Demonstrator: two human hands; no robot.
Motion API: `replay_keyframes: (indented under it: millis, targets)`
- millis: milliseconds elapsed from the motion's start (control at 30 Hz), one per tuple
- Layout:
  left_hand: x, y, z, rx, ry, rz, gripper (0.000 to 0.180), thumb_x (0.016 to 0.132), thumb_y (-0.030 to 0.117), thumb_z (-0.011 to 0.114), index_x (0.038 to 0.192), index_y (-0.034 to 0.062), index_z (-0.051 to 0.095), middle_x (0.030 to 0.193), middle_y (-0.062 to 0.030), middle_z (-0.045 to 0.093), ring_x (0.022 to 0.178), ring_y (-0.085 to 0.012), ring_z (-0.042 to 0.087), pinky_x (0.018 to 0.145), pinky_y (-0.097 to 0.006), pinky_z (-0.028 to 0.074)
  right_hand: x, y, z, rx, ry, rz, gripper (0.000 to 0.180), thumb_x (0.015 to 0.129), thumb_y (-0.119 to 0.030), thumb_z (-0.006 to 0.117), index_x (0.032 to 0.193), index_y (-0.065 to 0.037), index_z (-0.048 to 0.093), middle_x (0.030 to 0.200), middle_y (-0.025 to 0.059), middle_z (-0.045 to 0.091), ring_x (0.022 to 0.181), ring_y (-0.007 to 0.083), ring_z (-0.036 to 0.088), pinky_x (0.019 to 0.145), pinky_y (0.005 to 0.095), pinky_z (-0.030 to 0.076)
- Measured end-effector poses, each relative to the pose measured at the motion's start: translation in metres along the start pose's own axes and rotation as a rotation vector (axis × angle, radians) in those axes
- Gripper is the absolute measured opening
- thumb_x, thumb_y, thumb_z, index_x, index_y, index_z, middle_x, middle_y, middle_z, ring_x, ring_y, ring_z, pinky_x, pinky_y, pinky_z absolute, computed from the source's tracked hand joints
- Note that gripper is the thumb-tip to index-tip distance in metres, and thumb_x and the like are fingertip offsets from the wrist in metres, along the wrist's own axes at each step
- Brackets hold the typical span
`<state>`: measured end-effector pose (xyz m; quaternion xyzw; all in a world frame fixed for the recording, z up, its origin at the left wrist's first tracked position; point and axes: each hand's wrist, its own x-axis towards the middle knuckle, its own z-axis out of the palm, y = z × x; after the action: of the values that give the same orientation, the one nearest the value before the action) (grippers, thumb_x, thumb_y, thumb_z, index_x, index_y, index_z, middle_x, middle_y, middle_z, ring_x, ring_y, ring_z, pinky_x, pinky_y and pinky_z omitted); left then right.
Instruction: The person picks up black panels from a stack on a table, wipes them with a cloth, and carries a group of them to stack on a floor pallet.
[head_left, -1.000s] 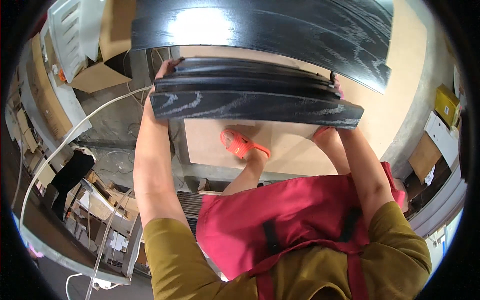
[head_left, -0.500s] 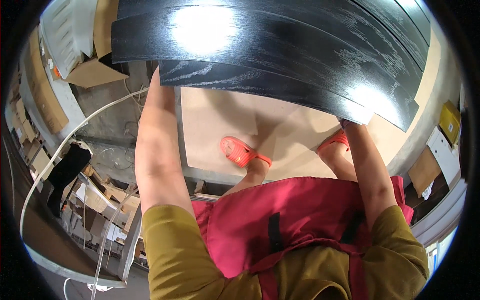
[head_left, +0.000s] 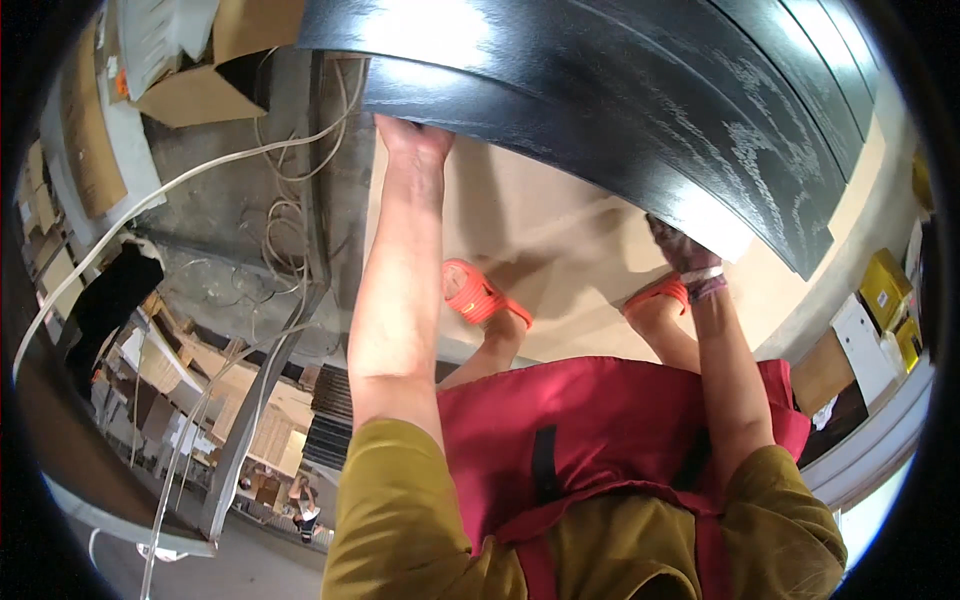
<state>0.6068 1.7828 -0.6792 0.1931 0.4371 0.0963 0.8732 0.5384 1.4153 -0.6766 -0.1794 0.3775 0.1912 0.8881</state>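
Observation:
Several long black wood-grain boards point(head_left: 600, 70) lie side by side across the top of the view, their surface glossy under the light. The nearest black board point(head_left: 520, 125) has its left end set in from the board behind it. My bare left hand point(head_left: 415, 138) grips its near edge close to that left end, with the fingers hidden underneath. At the right end my right hand point(head_left: 682, 250), in a dark stained glove, holds the same near edge. Its fingers are partly covered by the board.
A tan sheet point(head_left: 560, 240) lies under my feet in orange slippers point(head_left: 480, 293). To the left, a pale cable point(head_left: 190, 180) loops past an open cardboard box point(head_left: 200, 95) and a metal frame point(head_left: 260, 390). Yellow boxes point(head_left: 885, 285) stand at the right. A distant person point(head_left: 304, 505) shows at lower left.
My left hand has come out from deeper under the boards to the nearest board's left end. More of my gloved right hand shows. The nearest board's left end appears farther right.

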Motion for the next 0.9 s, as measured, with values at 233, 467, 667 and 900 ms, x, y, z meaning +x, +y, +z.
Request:
replay_keyframes:
  millis: [233, 467, 667, 900]
  targets:
    - [0.001, -0.009, 0.033, 0.63, -0.277, 0.19, 0.037, 0.092, 0.032, 0.05, 0.119, 0.0062, 0.053, 0.119, -0.0078, 0.054, 0.109, -0.021, 0.05, 0.096, -0.036, 0.043, 0.016, -0.017, -0.014, 0.054, 0.409, -0.053, 0.031, 0.094, -0.029, 0.044, 0.109, -0.004, 0.054, 0.105, 0.0103, 0.06, 0.1, 0.0237, 0.057, 0.085, 0.0404, 0.051]
    - [-0.052, 0.026, 0.048, 0.448, 0.176, 0.009, 0.047, 0.09, 0.036, 0.043, 0.124, 0.0054, 0.05, 0.128, -0.0127, 0.05, 0.117, -0.0312, 0.046, 0.098, -0.049, 0.039, -0.043, -0.039, 0.061, 0.071, 0.338, 0.029, 0.035, 0.094, -0.032, 0.043, 0.115, -0.006, 0.052, 0.109, 0.0099, 0.059, 0.098, 0.025, 0.056, 0.084, 0.0418, 0.049]
    - [-0.018, 0.023, 0.04, 0.188, 0.064, -0.108, 0.046, 0.089, 0.037, 0.046, 0.119, 0.0024, 0.055, 0.123, -0.0138, 0.054, 0.115, -0.0341, 0.049, 0.092, -0.054, 0.043, -0.026, -0.027, 0.066, 0.332, 0.572, -0.029, 0.025, 0.08, -0.029, 0.067, 0.097, -0.012, 0.06, 0.095, 0.005, 0.066, 0.083, 0.0224, 0.064, 0.072, 0.0441, 0.054]
    - [-0.065, 0.023, 0.058, 0.547, 0.453, -0.002, 0.061, 0.09, 0.05, 0.041, 0.135, 0.0104, 0.034, 0.133, -0.0073, 0.042, 0.119, -0.0298, 0.043, 0.101, -0.051, 0.03, -0.108, -0.025, 0.038, -0.32, 0.629, -0.113, 0.07, 0.085, -0.054, 0.053, 0.133, -0.005, 0.039, 0.128, 0.0125, 0.047, 0.119, 0.0271, 0.045, 0.101, 0.0448, 0.035]
